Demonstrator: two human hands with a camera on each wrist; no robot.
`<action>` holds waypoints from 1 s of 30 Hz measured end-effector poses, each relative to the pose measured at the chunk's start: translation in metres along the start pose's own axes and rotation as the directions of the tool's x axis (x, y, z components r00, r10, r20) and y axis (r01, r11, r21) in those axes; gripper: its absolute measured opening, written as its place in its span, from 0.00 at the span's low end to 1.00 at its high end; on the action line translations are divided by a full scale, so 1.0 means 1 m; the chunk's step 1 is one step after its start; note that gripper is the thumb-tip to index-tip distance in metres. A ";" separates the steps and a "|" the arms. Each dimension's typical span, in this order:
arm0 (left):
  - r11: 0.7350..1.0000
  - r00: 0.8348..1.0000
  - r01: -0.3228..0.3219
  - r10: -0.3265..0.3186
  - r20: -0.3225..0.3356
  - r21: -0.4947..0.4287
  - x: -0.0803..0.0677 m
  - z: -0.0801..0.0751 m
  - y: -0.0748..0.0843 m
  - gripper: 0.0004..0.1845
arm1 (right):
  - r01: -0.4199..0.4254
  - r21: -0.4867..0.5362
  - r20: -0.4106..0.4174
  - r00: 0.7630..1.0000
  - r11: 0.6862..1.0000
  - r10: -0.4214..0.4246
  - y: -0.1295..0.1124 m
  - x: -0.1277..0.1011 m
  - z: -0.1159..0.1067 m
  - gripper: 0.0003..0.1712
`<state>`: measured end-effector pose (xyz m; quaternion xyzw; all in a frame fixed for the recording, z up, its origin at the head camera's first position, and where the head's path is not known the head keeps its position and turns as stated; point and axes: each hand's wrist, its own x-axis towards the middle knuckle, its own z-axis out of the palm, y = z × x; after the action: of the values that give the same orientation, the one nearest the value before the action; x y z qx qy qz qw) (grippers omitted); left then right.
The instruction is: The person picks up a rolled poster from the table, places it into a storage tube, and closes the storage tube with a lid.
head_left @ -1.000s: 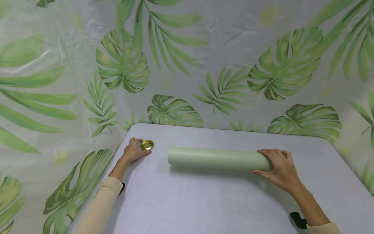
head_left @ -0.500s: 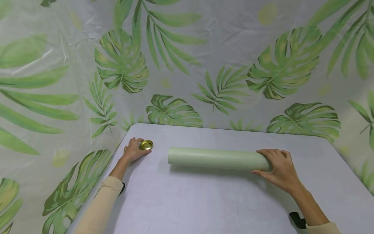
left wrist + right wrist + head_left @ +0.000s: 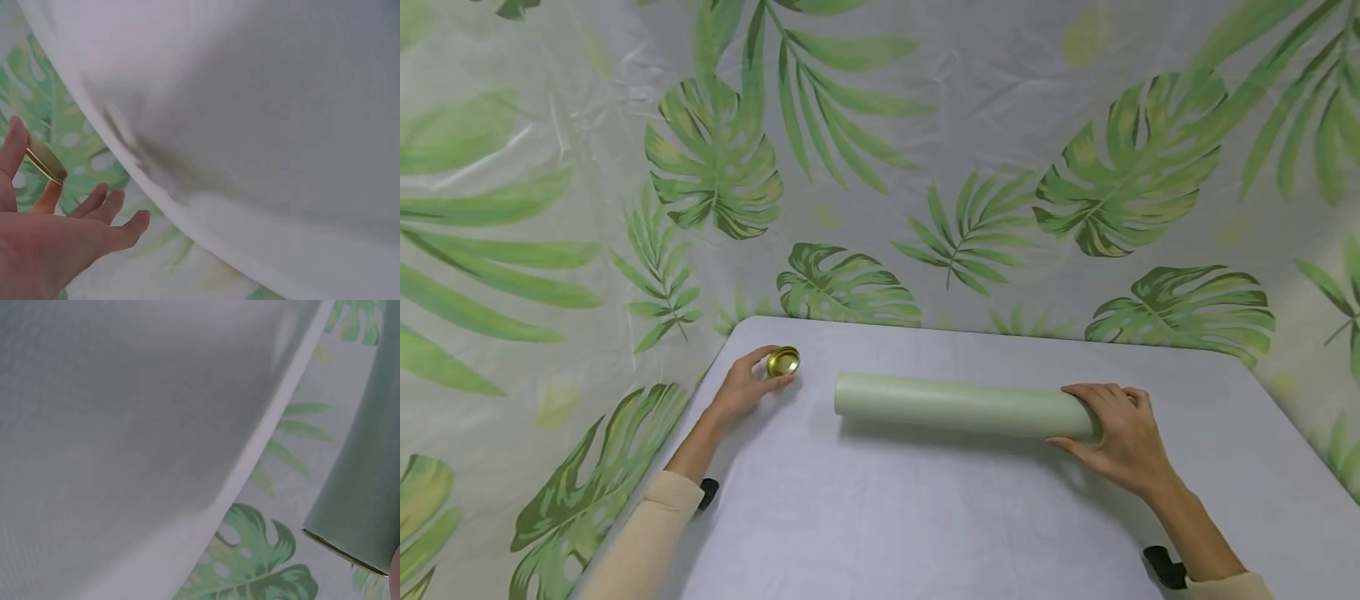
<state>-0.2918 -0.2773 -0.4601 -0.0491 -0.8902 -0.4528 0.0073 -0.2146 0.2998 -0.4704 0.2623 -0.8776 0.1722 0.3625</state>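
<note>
My left hand (image 3: 747,388) pinches a small round gold metal lid (image 3: 784,362) between thumb and finger, near the table's back left corner. The lid is tilted with its hollow side facing my head; in the left wrist view the lid (image 3: 45,160) shows edge-on while the other fingers spread away from it. My right hand (image 3: 1116,433) grips the right end of a long pale green tube (image 3: 955,406), thumb below and fingers over the top. The tube lies crosswise with its shadow beneath it, and its left end points toward the lid. In the right wrist view the tube's end (image 3: 350,547) has a thin rim.
A white cloth covers the table (image 3: 880,517). Behind and to the left stand walls of leaf-patterned sheeting (image 3: 985,150), close to the table's edges. Dark straps (image 3: 1165,567) sit at both wrists.
My left hand has lifted the gold lid slightly up and right and tipped it toward me. The tube's left end has risen a little; my right hand stays put.
</note>
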 end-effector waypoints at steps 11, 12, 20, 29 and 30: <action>0.958 0.990 -0.077 0.106 0.094 -0.275 -0.029 0.014 0.039 0.37 | -0.015 0.013 -0.005 1.000 1.000 0.015 -0.003 0.002 0.000 0.52; 0.952 0.989 -0.076 0.110 0.101 -0.296 -0.031 0.015 0.041 0.37 | -0.017 0.015 -0.005 1.000 1.000 0.017 -0.004 0.002 -0.001 0.51; 0.908 0.979 -0.048 0.125 0.160 -0.415 -0.044 0.020 0.053 0.35 | -0.026 0.027 -0.017 1.000 0.999 0.027 -0.005 0.006 -0.002 0.48; 0.906 0.975 -0.027 0.118 0.190 -0.421 -0.050 0.022 0.051 0.34 | -0.031 0.024 -0.009 0.999 0.999 0.031 -0.007 0.004 -0.003 0.46; 0.905 0.974 -0.025 0.119 0.195 -0.425 -0.051 0.022 0.050 0.34 | -0.031 0.025 -0.009 0.999 0.999 0.031 -0.008 0.004 -0.003 0.47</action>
<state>-0.2356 -0.2343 -0.4353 -0.1316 -0.7649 -0.6249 -0.0837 -0.2105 0.2940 -0.4643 0.2524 -0.8776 0.1900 0.3606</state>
